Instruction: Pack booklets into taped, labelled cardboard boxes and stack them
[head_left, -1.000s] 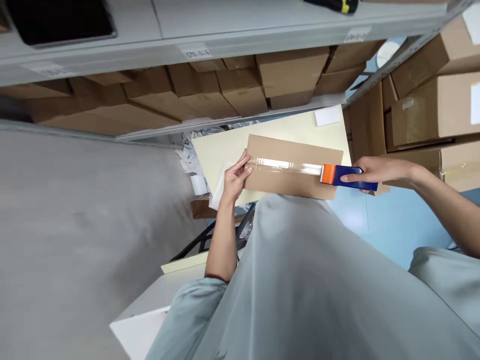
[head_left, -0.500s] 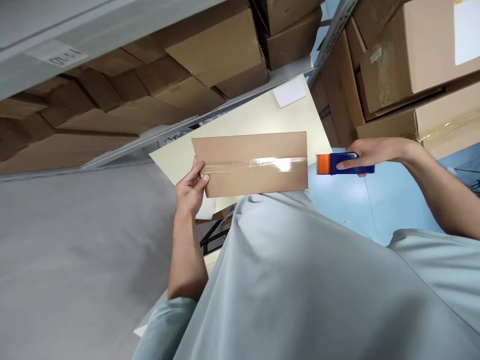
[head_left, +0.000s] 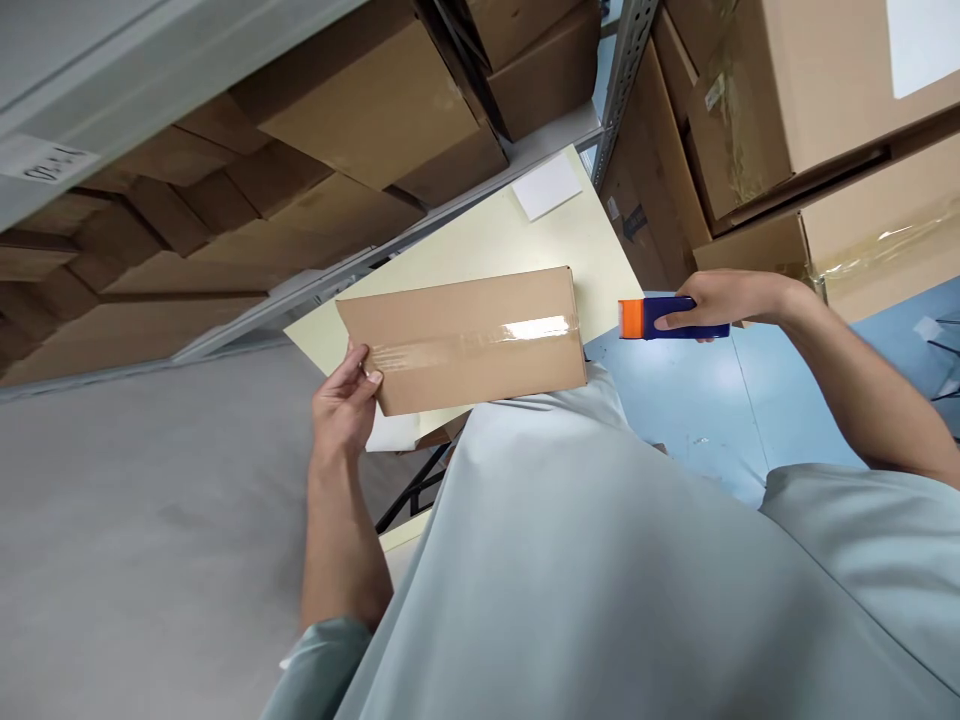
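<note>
A flat-topped cardboard box [head_left: 465, 375] lies over the pale yellow tabletop, with a shiny strip of clear tape running along its upper face. My left hand [head_left: 345, 400] grips its left end, thumb on top and the other fingers partly hidden. To the right of the box, and apart from it, my right hand [head_left: 724, 298] is closed around a tape dispenser [head_left: 667, 318], dark blue with an orange front end that points toward the box. The dispenser's underside cannot be seen.
The pale yellow tabletop [head_left: 450, 250] carries a white paper [head_left: 546, 187] near its far corner. Shelves with several cartons [head_left: 375, 100] run along the upper left. Big stacked cartons [head_left: 832, 90] stand at the right, above the blue floor [head_left: 675, 400]. A grey wall [head_left: 150, 530] is at left.
The box has shifted left in view with my left hand and is slightly more tilted. The tape dispenser in my right hand has moved slightly left and up; the whole view has turned a little.
</note>
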